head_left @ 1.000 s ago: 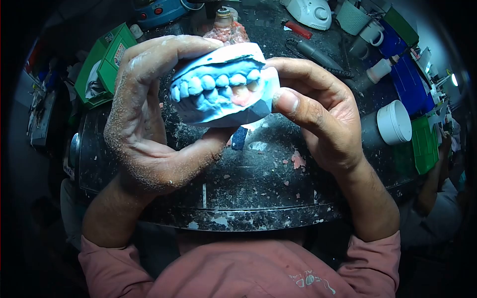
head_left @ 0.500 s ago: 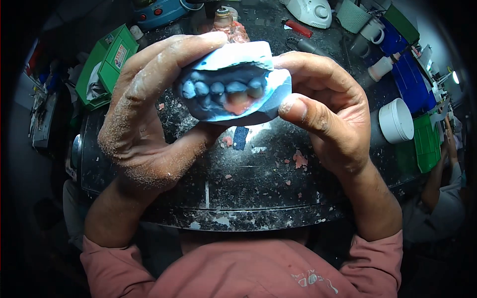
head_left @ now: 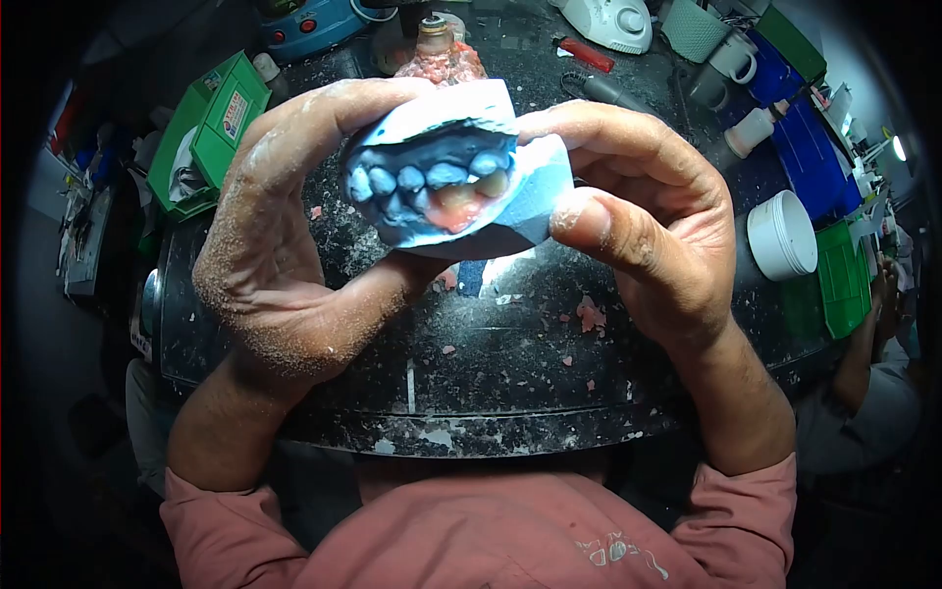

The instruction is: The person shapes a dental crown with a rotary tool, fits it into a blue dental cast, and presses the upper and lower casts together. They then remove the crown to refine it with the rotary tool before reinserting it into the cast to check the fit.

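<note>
A pale blue dental cast (head_left: 525, 201), its upper and lower halves set together, is held up over the bench between both hands. Pink material and tooth-coloured teeth (head_left: 456, 208) show along its lower front row. My left hand (head_left: 289, 226), dusted with powder, grips the cast from the left, fingers on top and thumb underneath. On the right side, my right hand (head_left: 653, 196) pinches the lower half, thumb in front and forefinger behind. The other fingers of that hand curl behind it and are partly hidden.
Pink scraps (head_left: 591, 314) lie on the black, stained bench (head_left: 510, 383). Behind the cast stands a wax-crusted burner (head_left: 439, 54). A green bin (head_left: 221, 128) sits at left; a white tub (head_left: 782, 236), mug (head_left: 731, 64) and green tray (head_left: 844, 280) at right. Another person's arm (head_left: 868, 344) shows far right.
The cast has turned and tilted slightly, shifting a little left, so more of its right side shows. Both hands keep their hold.
</note>
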`<state>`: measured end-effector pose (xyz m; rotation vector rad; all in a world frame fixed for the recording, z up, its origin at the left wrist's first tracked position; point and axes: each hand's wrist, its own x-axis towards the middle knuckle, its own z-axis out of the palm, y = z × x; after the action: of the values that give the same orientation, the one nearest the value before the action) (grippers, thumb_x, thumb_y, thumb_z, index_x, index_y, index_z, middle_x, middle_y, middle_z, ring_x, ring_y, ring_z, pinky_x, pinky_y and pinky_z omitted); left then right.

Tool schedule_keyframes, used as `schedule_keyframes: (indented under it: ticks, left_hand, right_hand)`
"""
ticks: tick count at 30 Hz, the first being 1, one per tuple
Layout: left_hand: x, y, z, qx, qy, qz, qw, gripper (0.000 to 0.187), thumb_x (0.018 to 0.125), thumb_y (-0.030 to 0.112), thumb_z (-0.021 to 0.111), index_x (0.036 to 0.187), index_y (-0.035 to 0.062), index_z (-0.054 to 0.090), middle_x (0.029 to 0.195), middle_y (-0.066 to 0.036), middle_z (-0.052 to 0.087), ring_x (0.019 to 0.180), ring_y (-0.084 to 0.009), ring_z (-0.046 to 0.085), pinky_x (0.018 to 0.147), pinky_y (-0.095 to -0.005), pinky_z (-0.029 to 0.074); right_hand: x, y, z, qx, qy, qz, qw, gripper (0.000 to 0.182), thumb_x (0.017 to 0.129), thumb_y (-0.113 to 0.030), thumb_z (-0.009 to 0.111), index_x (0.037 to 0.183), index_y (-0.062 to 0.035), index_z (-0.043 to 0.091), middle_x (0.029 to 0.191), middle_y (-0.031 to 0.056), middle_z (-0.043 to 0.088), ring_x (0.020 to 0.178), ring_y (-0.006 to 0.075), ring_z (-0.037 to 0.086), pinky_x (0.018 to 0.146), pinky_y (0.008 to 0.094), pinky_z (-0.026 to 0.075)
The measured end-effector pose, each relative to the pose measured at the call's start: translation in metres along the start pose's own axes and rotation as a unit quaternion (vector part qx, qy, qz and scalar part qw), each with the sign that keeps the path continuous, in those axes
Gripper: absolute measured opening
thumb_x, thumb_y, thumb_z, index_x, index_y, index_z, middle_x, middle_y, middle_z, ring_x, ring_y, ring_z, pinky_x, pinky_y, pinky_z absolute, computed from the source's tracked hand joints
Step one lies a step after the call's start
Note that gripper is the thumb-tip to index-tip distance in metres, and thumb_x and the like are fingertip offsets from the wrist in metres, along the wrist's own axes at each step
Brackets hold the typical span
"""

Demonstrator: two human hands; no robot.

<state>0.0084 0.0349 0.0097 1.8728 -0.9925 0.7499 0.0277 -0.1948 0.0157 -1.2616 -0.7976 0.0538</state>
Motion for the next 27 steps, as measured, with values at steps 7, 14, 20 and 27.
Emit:
schedule_keyframes:
  ticks: [7, 14, 20, 27]
  left_hand:
    - [-0.001, 0.003, 0.004, -0.037, 0.027, -0.016, 0.999, 0.075, 0.066, 0.001, 0.083, 0.131, 0.0017, 0.046, 0.127, -0.016, 0.051, 0.119, -0.0265, 0.051, 0.104, -0.0392, 0.04]
    - [0.006, -0.001, 0.007, -0.042, 0.009, 0.024, 0.999, 0.079, 0.065, -0.001, 0.082, 0.13, 0.0094, 0.038, 0.126, -0.022, 0.051, 0.119, -0.0313, 0.052, 0.098, -0.0402, 0.046]
    - [0.009, -0.002, 0.008, -0.044, -0.005, 0.031, 0.999, 0.079, 0.066, -0.005, 0.079, 0.129, 0.0112, 0.035, 0.126, -0.025, 0.05, 0.12, -0.0339, 0.052, 0.097, -0.0406, 0.047]
    - [0.008, -0.003, 0.012, -0.098, -0.004, 0.017, 0.995, 0.077, 0.067, -0.006, 0.075, 0.13, 0.0089, 0.032, 0.126, -0.027, 0.049, 0.12, -0.0349, 0.052, 0.099, -0.0421, 0.045]
  right_hand:
    - [0.0, 0.0, -0.001, -0.002, -0.012, -0.012, 1.0, 0.04, 0.082, -0.015, 0.07, 0.115, 0.0039, 0.059, 0.109, 0.0149, 0.065, 0.098, 0.018, 0.063, 0.09, 0.0326, 0.049]
    - [0.0, 0.0, 0.0, -0.002, -0.01, -0.001, 1.0, 0.039, 0.081, -0.012, 0.069, 0.115, 0.004, 0.059, 0.108, 0.0144, 0.065, 0.098, 0.0176, 0.063, 0.09, 0.0327, 0.049]
    - [0.0, 0.002, 0.002, 0.024, -0.009, -0.002, 1.0, 0.037, 0.081, -0.008, 0.068, 0.116, 0.0042, 0.059, 0.108, 0.0145, 0.064, 0.1, 0.0184, 0.062, 0.09, 0.0327, 0.049]
    - [-0.001, 0.003, 0.003, 0.044, 0.002, 0.022, 0.999, 0.036, 0.083, -0.008, 0.067, 0.116, 0.0042, 0.059, 0.104, 0.014, 0.065, 0.093, 0.017, 0.064, 0.082, 0.0299, 0.052]
